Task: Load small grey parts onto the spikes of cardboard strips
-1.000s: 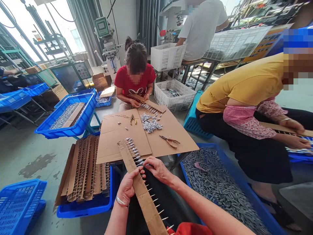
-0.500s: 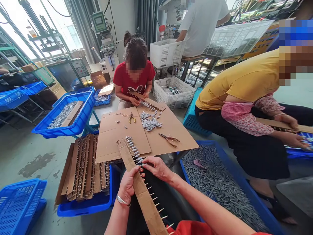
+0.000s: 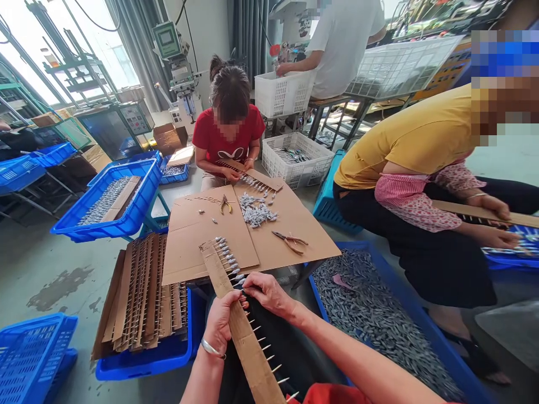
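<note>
My left hand [image 3: 222, 318] is closed round a long cardboard strip [image 3: 252, 353], which slants from my lap up over the table. Pale pointed sticks stand out along the strip's right edge. On the far sticks sit several small grey lure-shaped pieces [image 3: 227, 255]; the near sticks are bare. My right hand [image 3: 272, 294] pinches thumb and fingers together at the row, just by the nearest grey piece. Whatever lies between those fingertips is hidden. Beyond the strip, a pile of similar grey pieces [image 3: 257, 213] lies on the cardboard-covered table [image 3: 185, 241].
Two pairs of pliers, one with yellow handles [image 3: 226, 206] and another open pair [image 3: 290, 242], lie on the table. Across it, a person in red [image 3: 229, 132] works a similar strip. Stacked strips [image 3: 143, 292] fill a blue crate at left; a blue tub [image 3: 320, 297] of grey pieces stands right.
My right fingertips have shifted slightly down the strip towards me and remain pinched. My left hand keeps its grip. The whole view has moved a little.
</note>
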`<control>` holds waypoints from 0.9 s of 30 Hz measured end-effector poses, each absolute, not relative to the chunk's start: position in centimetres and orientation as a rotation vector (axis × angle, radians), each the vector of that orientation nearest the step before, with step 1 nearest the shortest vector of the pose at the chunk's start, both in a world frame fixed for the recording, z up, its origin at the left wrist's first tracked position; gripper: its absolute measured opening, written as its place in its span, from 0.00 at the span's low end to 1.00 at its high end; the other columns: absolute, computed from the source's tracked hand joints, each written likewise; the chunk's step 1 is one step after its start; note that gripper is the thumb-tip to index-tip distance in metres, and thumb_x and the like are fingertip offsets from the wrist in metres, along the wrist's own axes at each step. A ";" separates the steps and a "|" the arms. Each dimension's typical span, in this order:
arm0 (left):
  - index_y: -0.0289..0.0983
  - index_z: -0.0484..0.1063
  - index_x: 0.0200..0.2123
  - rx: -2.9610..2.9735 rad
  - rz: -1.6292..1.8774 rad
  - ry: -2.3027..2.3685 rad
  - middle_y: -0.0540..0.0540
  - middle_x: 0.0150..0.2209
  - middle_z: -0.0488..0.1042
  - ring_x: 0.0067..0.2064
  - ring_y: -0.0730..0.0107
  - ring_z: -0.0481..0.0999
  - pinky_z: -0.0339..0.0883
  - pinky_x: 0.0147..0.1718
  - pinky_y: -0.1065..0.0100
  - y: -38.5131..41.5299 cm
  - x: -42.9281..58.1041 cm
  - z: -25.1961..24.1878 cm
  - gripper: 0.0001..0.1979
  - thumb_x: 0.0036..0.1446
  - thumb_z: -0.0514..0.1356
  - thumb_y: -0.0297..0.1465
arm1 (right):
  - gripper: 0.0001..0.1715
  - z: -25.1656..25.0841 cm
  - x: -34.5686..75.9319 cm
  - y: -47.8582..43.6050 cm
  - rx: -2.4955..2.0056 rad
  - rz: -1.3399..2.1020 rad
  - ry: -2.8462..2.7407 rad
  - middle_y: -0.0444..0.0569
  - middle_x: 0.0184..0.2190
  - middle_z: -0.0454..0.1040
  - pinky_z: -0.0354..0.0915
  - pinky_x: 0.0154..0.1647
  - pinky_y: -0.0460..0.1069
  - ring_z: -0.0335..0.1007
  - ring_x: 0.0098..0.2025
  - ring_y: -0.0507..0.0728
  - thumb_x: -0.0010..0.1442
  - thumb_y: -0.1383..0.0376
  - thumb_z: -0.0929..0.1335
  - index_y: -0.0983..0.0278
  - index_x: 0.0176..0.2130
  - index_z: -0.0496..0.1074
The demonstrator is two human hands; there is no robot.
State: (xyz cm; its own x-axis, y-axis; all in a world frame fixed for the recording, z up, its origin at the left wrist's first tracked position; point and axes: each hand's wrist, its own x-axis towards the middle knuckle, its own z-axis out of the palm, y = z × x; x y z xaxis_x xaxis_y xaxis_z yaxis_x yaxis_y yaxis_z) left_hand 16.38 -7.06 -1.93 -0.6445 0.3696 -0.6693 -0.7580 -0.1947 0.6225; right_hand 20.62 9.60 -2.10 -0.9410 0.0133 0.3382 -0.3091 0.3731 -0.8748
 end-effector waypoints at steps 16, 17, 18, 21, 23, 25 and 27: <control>0.28 0.78 0.36 -0.416 2.035 1.182 0.38 0.32 0.82 0.30 0.62 0.82 0.77 0.31 0.65 -8.4 13.0 -2.0 0.08 0.53 0.69 0.27 | 0.12 1.7 7.0 19.2 -0.215 0.565 -2.843 0.58 0.40 0.78 0.66 0.39 0.47 0.74 0.38 0.57 0.60 0.77 0.65 0.66 0.37 0.77; 0.27 0.78 0.37 -0.419 2.045 1.174 0.37 0.33 0.82 0.31 0.61 0.82 0.77 0.32 0.65 -8.5 13.0 -2.1 0.09 0.53 0.69 0.27 | 0.12 1.5 6.5 19.3 -0.227 0.548 -2.852 0.58 0.39 0.78 0.65 0.38 0.47 0.74 0.37 0.57 0.59 0.77 0.65 0.66 0.36 0.76; 0.27 0.77 0.38 -0.415 2.058 1.164 0.36 0.34 0.82 0.32 0.61 0.83 0.77 0.34 0.64 -8.6 13.1 -2.1 0.10 0.53 0.69 0.27 | 0.12 1.3 6.1 19.4 -0.235 0.537 -2.858 0.58 0.39 0.78 0.65 0.37 0.47 0.74 0.37 0.57 0.60 0.77 0.65 0.65 0.36 0.76; 0.28 0.77 0.40 -0.385 2.085 1.141 0.35 0.38 0.83 0.36 0.59 0.83 0.77 0.38 0.62 -9.1 13.7 -2.3 0.12 0.54 0.68 0.28 | 0.10 0.9 6.5 19.2 -0.235 0.532 -2.847 0.57 0.39 0.77 0.65 0.40 0.48 0.73 0.41 0.58 0.62 0.74 0.65 0.64 0.35 0.75; 0.29 0.77 0.40 -0.371 2.064 1.142 0.35 0.38 0.83 0.38 0.56 0.84 0.77 0.39 0.60 -9.2 14.2 -2.3 0.12 0.54 0.68 0.30 | 0.10 0.8 7.6 18.8 -0.215 0.550 -2.816 0.58 0.42 0.76 0.64 0.45 0.49 0.71 0.46 0.60 0.64 0.72 0.64 0.64 0.37 0.74; 0.29 0.76 0.40 -0.367 2.030 1.154 0.34 0.38 0.83 0.39 0.54 0.84 0.77 0.39 0.59 -9.2 14.6 -2.2 0.13 0.52 0.69 0.29 | 0.10 0.8 9.3 17.9 -0.191 0.576 -2.788 0.58 0.42 0.76 0.64 0.47 0.49 0.70 0.46 0.60 0.67 0.70 0.62 0.65 0.40 0.73; 0.29 0.76 0.39 -0.370 2.015 1.176 0.35 0.37 0.83 0.38 0.55 0.84 0.77 0.38 0.60 -8.9 14.9 -2.2 0.14 0.50 0.71 0.28 | 0.11 0.7 11.6 16.5 -0.139 0.671 -2.754 0.54 0.38 0.77 0.64 0.43 0.49 0.72 0.41 0.57 0.69 0.67 0.61 0.65 0.42 0.72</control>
State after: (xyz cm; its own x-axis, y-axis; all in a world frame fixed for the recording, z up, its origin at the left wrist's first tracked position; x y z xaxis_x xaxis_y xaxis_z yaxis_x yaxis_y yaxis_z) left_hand 14.87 -8.91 -2.16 -0.6697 0.4661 -0.5782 -0.7327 -0.2874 0.6169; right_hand 11.62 16.52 0.68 -0.9496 0.1635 0.2675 0.0222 0.8862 -0.4628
